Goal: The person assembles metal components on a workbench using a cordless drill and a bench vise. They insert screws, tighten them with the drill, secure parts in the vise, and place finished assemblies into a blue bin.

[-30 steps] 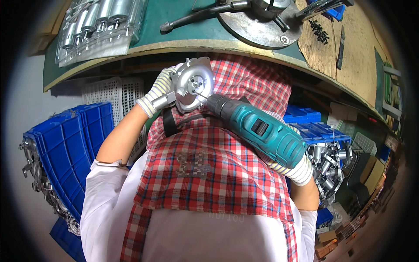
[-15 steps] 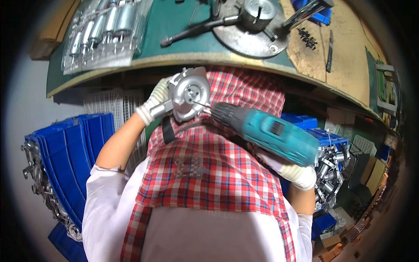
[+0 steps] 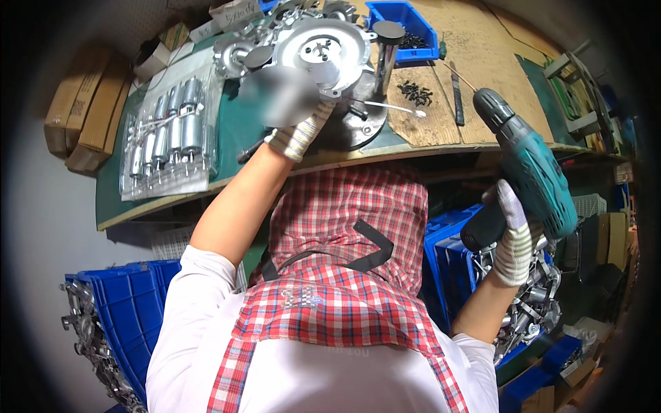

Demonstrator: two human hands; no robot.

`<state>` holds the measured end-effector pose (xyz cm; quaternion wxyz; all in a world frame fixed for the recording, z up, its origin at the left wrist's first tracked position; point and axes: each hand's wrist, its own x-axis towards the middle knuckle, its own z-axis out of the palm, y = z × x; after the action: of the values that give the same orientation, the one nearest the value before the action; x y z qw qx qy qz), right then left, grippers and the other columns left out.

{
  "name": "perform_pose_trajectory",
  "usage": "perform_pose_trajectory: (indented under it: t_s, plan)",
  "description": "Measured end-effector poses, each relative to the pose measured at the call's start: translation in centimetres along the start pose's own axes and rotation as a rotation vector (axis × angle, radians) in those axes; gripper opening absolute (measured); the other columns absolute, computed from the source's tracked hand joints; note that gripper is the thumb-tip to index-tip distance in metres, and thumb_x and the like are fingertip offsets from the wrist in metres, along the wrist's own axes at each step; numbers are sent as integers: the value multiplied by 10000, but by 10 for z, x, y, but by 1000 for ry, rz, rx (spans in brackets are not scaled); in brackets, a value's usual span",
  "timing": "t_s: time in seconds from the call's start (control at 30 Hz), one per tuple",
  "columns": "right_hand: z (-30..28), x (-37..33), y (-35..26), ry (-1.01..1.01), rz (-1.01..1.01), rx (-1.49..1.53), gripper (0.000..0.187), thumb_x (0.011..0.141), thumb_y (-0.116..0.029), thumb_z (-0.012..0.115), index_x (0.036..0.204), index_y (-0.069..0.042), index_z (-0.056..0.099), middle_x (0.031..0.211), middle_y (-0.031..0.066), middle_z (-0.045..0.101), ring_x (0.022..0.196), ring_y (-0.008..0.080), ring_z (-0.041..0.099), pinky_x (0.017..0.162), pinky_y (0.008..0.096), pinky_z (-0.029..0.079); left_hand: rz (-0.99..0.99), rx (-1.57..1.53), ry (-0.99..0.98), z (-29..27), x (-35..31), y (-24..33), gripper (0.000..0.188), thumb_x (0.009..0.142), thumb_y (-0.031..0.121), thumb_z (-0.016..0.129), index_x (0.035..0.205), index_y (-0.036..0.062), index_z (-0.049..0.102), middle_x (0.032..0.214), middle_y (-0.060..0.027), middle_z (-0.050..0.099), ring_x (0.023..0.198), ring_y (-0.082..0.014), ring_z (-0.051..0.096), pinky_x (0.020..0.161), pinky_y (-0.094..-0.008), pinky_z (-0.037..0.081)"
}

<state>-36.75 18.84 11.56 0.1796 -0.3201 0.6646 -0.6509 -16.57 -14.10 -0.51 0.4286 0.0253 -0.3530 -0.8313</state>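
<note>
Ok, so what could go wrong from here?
The drill in the right hand has a long, thin bit bare and angled over the bench, so a careless swing might bend it or scratch something. The small black screws lie loose in a pile and could scatter if bumped. The left hand is at the round metal housing's lower edge, where fingers might get pinched.

Left hand (image 3: 303,134) and right hand (image 3: 515,246): two are seen
Drill (image 3: 539,173): one is held, right
Blue bin (image 3: 389,14): one is seen, top
Blade-like tool (image 3: 458,102): one is seen, upper right
Silver cylinders (image 3: 190,131): at least six are counted, upper left
</note>
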Motion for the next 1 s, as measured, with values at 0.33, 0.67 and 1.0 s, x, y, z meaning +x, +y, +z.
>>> perform_pose_trajectory:
  t_s: [0.33, 0.67, 1.0]
  plan:
    - [-34, 164, 102, 73, -375, -654, 517, 936, -180, 688, 1399, -44, 502, 1266, 174, 648, 1138, 275, 650, 965, 384, 512, -20, -483, -157, -42, 35, -34, 491, 1048, 174, 445, 1516, 83, 331, 1508, -113, 404, 1366, -238, 419, 1160, -413, 372]
    - [-50, 290, 152, 126, -138, -1581, 456, 1005, -203, 466, 1456, -133, 477, 1360, 254, 573, 1210, 392, 582, 1051, 499, 438, 9, 1104, -183, 10, -13, 17, 510, 1040, 290, 545, 1452, 17, 423, 1445, -181, 484, 1333, -295, 474, 1149, -422, 383]
    - [123, 28, 9, -1517, -466, -544, 372, 1003, -359, 521, 1198, -69, 647, 1155, 169, 665, 1065, 352, 641, 914, 454, 519, 63, 1693, -304, -3, -2, 18, 479, 1046, 272, 509, 1476, 93, 398, 1420, -127, 531, 1292, -295, 536, 1067, -454, 488]
